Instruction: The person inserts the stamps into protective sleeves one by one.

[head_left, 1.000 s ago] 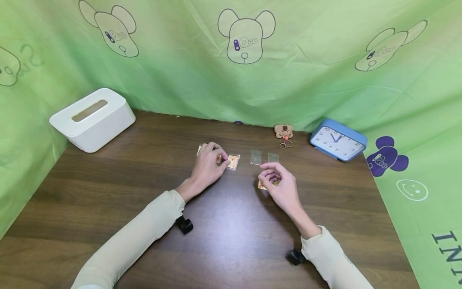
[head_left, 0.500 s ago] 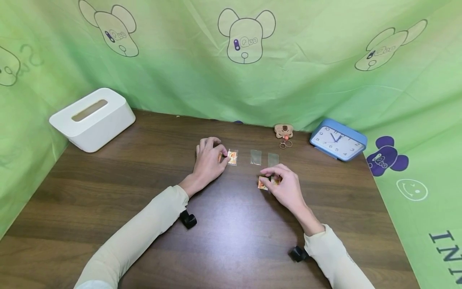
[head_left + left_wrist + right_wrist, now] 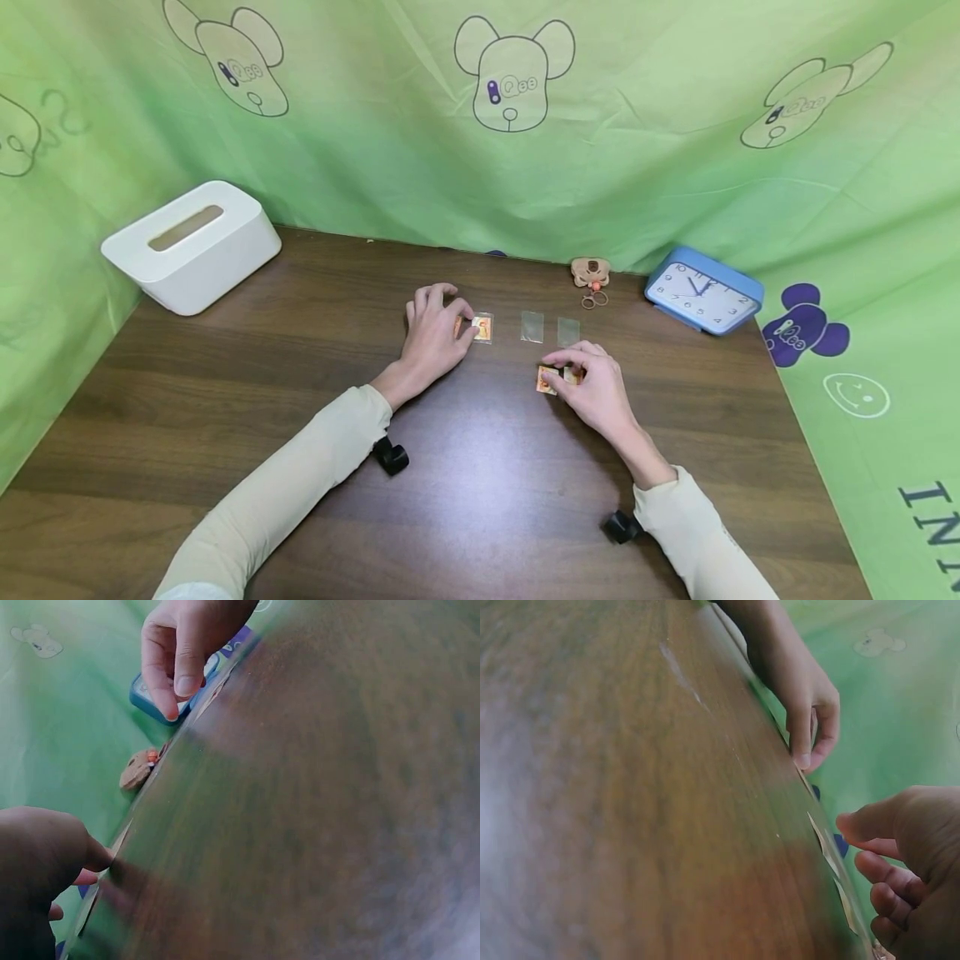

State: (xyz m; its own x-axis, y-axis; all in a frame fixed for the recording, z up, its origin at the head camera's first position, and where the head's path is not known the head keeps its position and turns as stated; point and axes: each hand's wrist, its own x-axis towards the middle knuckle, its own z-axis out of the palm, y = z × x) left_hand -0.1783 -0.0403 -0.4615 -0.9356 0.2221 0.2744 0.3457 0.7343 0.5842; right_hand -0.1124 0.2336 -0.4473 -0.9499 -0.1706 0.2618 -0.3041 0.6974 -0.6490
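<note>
In the head view a small orange-and-yellow picture card in a clear sleeve lies flat at mid-table. My left hand pinches its left edge between thumb and index finger. Another orange card shows partly behind those fingers. To the right lie two small clear sleeves, a left one and a right one. My right hand hovers with loosely bent fingers, thumb and index apart, over an orange card and a yellowish card partly hidden by it. In the right wrist view its fingers hold nothing.
A white tissue box stands at the back left. Along the back right are a brown bear-shaped keychain with metal rings and a blue alarm clock. Green printed cloth hangs behind the dark wooden table.
The left hand has shifted the sleeved card slightly up and left, and it now lies straighter. The right hand has drawn down slightly from the left clear sleeve, uncovering more of the orange card.
</note>
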